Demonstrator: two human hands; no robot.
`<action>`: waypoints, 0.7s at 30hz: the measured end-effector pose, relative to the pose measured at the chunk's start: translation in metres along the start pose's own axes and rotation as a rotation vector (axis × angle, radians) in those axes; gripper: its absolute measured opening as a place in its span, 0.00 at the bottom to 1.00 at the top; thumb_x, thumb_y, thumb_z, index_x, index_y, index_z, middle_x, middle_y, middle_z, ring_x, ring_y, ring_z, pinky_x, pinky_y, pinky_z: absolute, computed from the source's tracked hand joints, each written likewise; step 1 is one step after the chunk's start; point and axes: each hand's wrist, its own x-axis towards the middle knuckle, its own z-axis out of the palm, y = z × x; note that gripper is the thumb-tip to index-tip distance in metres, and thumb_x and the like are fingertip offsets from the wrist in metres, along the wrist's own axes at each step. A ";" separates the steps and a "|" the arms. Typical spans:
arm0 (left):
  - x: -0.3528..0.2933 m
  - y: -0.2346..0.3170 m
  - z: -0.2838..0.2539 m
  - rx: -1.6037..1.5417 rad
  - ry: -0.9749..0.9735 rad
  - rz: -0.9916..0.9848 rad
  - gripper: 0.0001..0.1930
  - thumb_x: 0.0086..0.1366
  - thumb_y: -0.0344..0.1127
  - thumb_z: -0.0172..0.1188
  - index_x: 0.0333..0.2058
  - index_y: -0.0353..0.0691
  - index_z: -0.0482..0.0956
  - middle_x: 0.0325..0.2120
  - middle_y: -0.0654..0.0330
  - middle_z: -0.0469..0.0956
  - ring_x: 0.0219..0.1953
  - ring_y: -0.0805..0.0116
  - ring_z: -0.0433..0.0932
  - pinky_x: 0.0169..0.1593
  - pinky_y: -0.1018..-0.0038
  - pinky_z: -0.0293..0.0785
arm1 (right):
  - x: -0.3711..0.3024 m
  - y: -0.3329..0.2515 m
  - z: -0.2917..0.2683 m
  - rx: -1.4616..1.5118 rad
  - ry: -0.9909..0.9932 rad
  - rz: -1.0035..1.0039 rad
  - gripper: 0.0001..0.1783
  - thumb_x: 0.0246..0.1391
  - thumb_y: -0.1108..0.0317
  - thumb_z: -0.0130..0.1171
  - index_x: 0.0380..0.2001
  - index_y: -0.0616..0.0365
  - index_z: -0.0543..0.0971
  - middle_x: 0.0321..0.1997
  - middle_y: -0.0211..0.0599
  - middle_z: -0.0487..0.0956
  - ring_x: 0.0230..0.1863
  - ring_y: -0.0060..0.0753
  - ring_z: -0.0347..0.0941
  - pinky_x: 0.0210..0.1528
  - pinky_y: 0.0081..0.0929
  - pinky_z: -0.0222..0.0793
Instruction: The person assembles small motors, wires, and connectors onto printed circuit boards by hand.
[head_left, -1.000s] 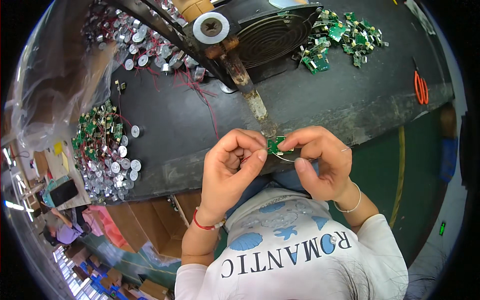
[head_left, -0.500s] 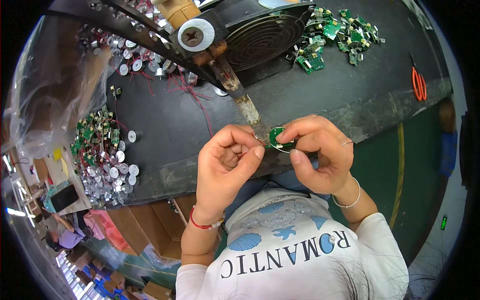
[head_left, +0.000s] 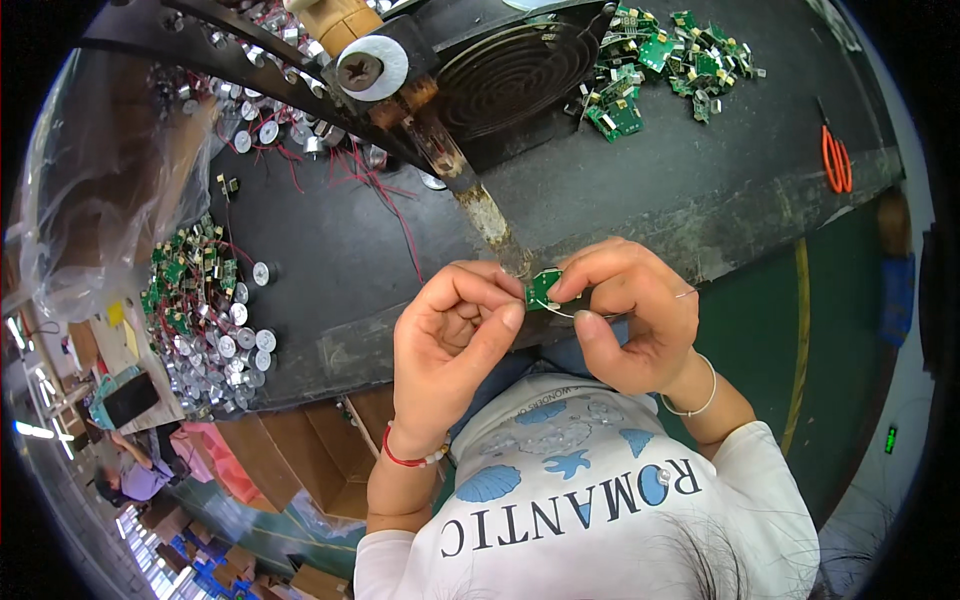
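Just nearside of the soldering iron [head_left: 484, 212], the circuit board [head_left: 539, 289] lay crosswise; right hand [head_left: 642, 325] touched it, pinching solder wire [head_left: 557, 312]; left hand [head_left: 440, 340], beside its opposite end: grip undetermined.

Left hand [head_left: 440, 345] and right hand [head_left: 648, 318] flank circuit board [head_left: 539, 290].

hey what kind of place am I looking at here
Probably an electronics assembly workshop: what looks like a soldering iron is mounted over the black workbench, with loose green circuit boards heaped toward the right and silver cylindrical parts piled on the left.
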 end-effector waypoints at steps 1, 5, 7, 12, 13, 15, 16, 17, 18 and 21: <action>0.000 -0.002 -0.001 -0.001 0.000 -0.001 0.05 0.62 0.18 0.54 0.35 0.31 0.71 0.41 0.58 0.71 0.35 0.82 0.71 0.36 0.86 0.66 | 0.000 0.000 0.001 -0.005 0.002 -0.008 0.08 0.39 0.82 0.59 0.20 0.61 0.70 0.32 0.42 0.78 0.28 0.31 0.74 0.29 0.22 0.71; -0.001 -0.007 0.007 0.041 0.055 0.086 0.04 0.62 0.19 0.54 0.35 0.32 0.70 0.41 0.57 0.70 0.34 0.83 0.69 0.36 0.86 0.65 | 0.000 -0.002 0.004 -0.025 0.003 -0.005 0.09 0.38 0.83 0.60 0.21 0.61 0.70 0.31 0.40 0.78 0.27 0.32 0.73 0.28 0.23 0.71; -0.002 -0.009 0.011 0.099 0.093 0.117 0.04 0.62 0.19 0.54 0.35 0.32 0.69 0.41 0.57 0.70 0.33 0.83 0.68 0.36 0.86 0.65 | 0.000 -0.002 0.004 -0.064 0.018 -0.031 0.09 0.37 0.83 0.60 0.21 0.61 0.71 0.30 0.39 0.77 0.27 0.32 0.73 0.27 0.23 0.70; 0.001 -0.009 0.015 0.179 0.116 0.199 0.04 0.62 0.19 0.55 0.34 0.32 0.69 0.41 0.58 0.70 0.31 0.85 0.65 0.34 0.86 0.63 | 0.006 -0.003 0.005 -0.119 0.042 -0.086 0.10 0.36 0.84 0.61 0.20 0.61 0.70 0.29 0.39 0.76 0.27 0.34 0.73 0.27 0.23 0.70; 0.002 -0.008 0.015 0.174 0.112 0.201 0.04 0.62 0.19 0.55 0.34 0.32 0.69 0.41 0.58 0.70 0.31 0.85 0.65 0.34 0.86 0.63 | 0.006 -0.004 0.006 -0.118 0.054 -0.093 0.10 0.36 0.84 0.61 0.20 0.61 0.70 0.29 0.38 0.76 0.27 0.34 0.73 0.27 0.24 0.70; 0.001 -0.005 0.016 0.187 0.155 0.193 0.04 0.62 0.19 0.55 0.34 0.32 0.70 0.41 0.58 0.70 0.30 0.85 0.64 0.33 0.87 0.62 | 0.008 -0.003 0.007 -0.115 0.049 -0.096 0.10 0.35 0.84 0.61 0.20 0.61 0.70 0.29 0.38 0.76 0.27 0.34 0.73 0.27 0.24 0.70; 0.000 -0.005 0.017 0.226 0.163 0.189 0.04 0.62 0.20 0.55 0.34 0.32 0.70 0.40 0.58 0.70 0.29 0.85 0.64 0.32 0.87 0.61 | 0.007 -0.004 0.007 -0.104 0.046 -0.097 0.11 0.35 0.84 0.61 0.20 0.61 0.70 0.29 0.38 0.76 0.27 0.34 0.73 0.26 0.24 0.70; -0.001 -0.007 0.017 0.222 0.163 0.183 0.04 0.62 0.20 0.55 0.34 0.32 0.70 0.40 0.58 0.70 0.29 0.85 0.64 0.32 0.87 0.61 | 0.005 -0.004 0.006 -0.107 0.044 -0.091 0.11 0.35 0.84 0.61 0.20 0.61 0.70 0.29 0.38 0.76 0.27 0.34 0.73 0.26 0.24 0.70; -0.002 -0.009 0.016 0.240 0.164 0.194 0.04 0.62 0.20 0.55 0.34 0.32 0.70 0.40 0.59 0.71 0.29 0.85 0.64 0.32 0.87 0.61 | 0.003 -0.004 0.006 -0.101 0.039 -0.079 0.11 0.34 0.84 0.61 0.19 0.61 0.70 0.29 0.38 0.76 0.27 0.34 0.73 0.26 0.24 0.70; -0.004 -0.010 0.014 0.271 0.167 0.204 0.04 0.62 0.20 0.55 0.33 0.32 0.70 0.39 0.59 0.71 0.29 0.86 0.63 0.31 0.88 0.60 | 0.001 -0.004 0.008 -0.082 0.030 -0.059 0.10 0.34 0.83 0.61 0.20 0.61 0.70 0.31 0.39 0.76 0.26 0.34 0.72 0.25 0.24 0.69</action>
